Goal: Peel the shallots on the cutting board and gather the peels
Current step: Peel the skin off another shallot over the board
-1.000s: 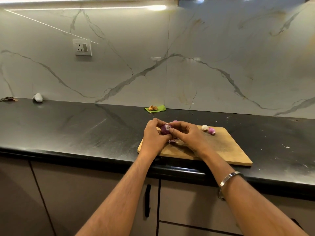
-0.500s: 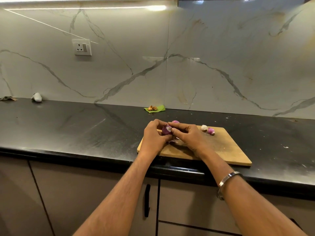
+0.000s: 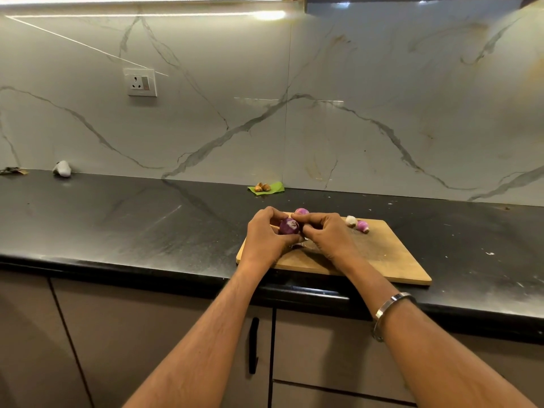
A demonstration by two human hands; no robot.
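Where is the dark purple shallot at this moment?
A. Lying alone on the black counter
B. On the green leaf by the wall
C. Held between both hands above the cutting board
C: the dark purple shallot sits between the left hand and right hand, over the cutting board.

Left hand [image 3: 265, 237] and right hand [image 3: 326, 235] grip purple shallot [image 3: 289, 226] over cutting board [image 3: 391, 260] — two shallots [image 3: 357, 223] near far edge.

A black stone countertop [image 3: 117, 219] runs across the middle of the frame beneath a veined marble backsplash [image 3: 382, 113]. A white wall socket [image 3: 142, 82] sits upper left. A green leaf [image 3: 269, 189] bearing small brown pieces [image 3: 262, 187] lies at centre against the backsplash. A white object [image 3: 62, 168] rests far left. Brown cabinet doors [image 3: 147, 334] fill the bottom.
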